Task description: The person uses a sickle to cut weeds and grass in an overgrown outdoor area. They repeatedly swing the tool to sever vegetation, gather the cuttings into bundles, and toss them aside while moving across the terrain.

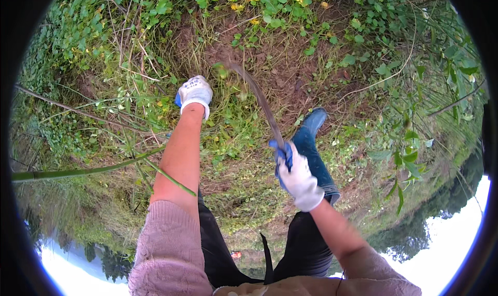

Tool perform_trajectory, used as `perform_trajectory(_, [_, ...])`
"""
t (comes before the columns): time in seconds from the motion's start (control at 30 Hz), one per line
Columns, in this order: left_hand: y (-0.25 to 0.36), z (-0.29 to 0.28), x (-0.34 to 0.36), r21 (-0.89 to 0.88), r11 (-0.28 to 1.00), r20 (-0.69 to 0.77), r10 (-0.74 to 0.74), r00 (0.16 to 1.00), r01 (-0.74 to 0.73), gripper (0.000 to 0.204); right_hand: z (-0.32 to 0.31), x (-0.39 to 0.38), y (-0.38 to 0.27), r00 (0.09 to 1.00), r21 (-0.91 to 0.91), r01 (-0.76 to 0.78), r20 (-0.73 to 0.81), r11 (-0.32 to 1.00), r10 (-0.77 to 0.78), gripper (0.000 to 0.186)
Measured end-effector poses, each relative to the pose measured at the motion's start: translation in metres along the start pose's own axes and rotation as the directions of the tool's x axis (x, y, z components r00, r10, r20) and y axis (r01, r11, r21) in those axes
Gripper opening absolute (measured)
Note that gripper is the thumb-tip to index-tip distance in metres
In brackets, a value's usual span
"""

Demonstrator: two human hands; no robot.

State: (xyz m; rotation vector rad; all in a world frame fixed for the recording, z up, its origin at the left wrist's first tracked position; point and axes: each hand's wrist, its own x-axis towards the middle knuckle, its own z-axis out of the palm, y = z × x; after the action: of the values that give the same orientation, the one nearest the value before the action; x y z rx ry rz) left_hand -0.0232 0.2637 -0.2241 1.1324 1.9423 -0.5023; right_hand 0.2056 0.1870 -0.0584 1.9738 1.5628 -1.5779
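Observation:
My right hand [295, 177], in a white glove with blue on the finger side, is closed round the handle of a sickle [264, 104]. Its long, dark, curved blade points up and to the left over the ground, and the tip is blurred. My left hand [195, 94], in the same kind of glove, is closed low among the weeds [228, 125]. Its back faces up, so whatever its fingers hold is hidden. Blade and left hand are apart, with bare soil and flattened grass between and beyond them.
A blue rubber boot [314, 145] stands beside my right hand. Long green stems [88, 171] cross in from the left, over my left forearm. Dry twigs [135, 47] stand at the upper left. Leafy creepers [280, 5] cover the far side, and a leafy branch [407, 161] hangs at the right.

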Motion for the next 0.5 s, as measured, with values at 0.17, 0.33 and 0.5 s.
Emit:
perform_trajectory(0.17, [-0.002, -0.010, -0.008, 0.055, 0.989, 0.068, 0.135, 0.989, -0.139, 0.024, -0.012, 0.088, -0.022, 0.956, -0.521, 0.292, 0.169, 0.802, -0.239, 0.022])
perform_trajectory(0.33, [-0.014, 0.039, -0.072, 0.259, 0.895, 0.323, 0.273, 0.906, -0.362, 0.018, -0.043, -0.002, 0.043, 0.950, -0.579, 0.157, 0.309, 0.800, 0.037, 0.031])
perform_trajectory(0.5, [-0.036, 0.049, -0.080, 0.247, 0.872, 0.215, 0.377, 0.901, -0.424, 0.019, -0.025, 0.059, -0.016, 0.976, -0.476, 0.219, 0.113, 0.852, -0.188, 0.027])
